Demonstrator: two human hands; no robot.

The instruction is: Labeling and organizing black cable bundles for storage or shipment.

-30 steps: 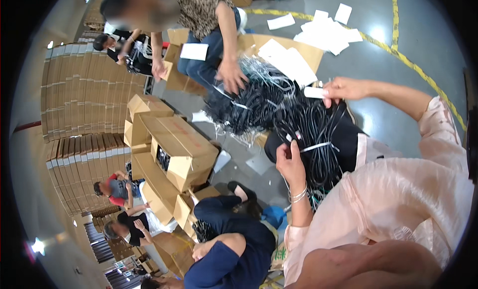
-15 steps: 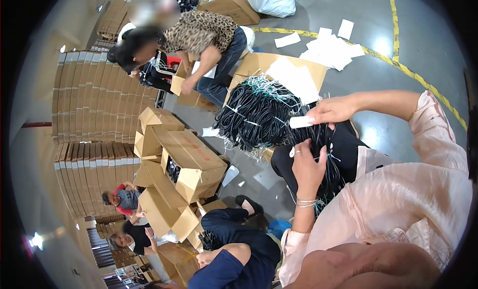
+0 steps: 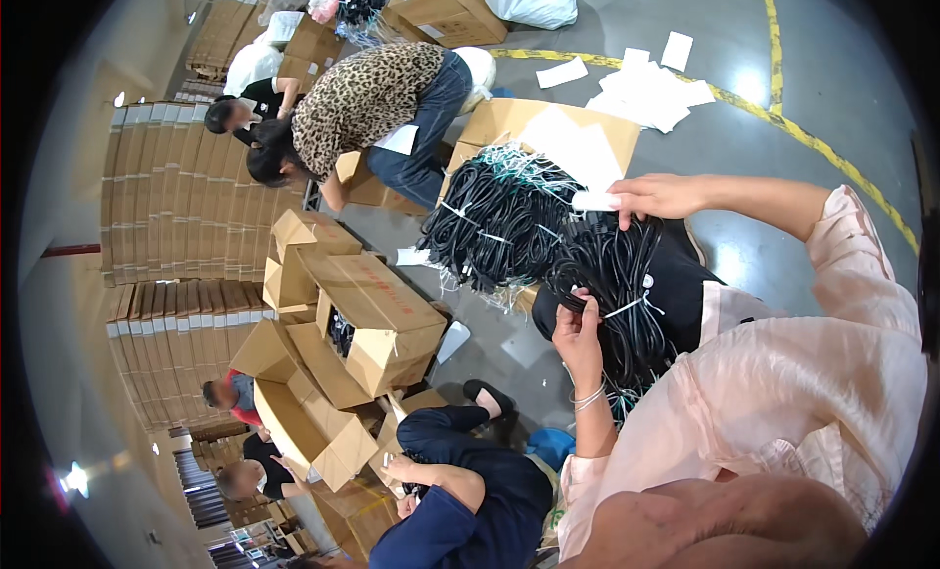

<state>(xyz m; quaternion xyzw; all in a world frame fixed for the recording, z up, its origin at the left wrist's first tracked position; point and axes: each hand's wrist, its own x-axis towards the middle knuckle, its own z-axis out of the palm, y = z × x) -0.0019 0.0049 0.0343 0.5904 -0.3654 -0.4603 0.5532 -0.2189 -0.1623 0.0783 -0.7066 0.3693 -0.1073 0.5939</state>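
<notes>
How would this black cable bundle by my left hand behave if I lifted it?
The bundle would probably bend and sag, since it lies in curving loops. The white tie across it should keep most loops together. It may feel heavy for its size, being so densely packed.

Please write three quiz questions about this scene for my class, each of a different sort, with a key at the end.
1. Multiple choice: What colour is the small rectangular piece in the grip of the person's right hand?
A) Black
B) Blue
C) White

2. True or false: The person's left hand is touching the papers scattered on the floor.

3. Fill in the blank: The white tie beside the left hand goes around a bunch of black ____.

Key:
1. C
2. False
3. Cables
</notes>
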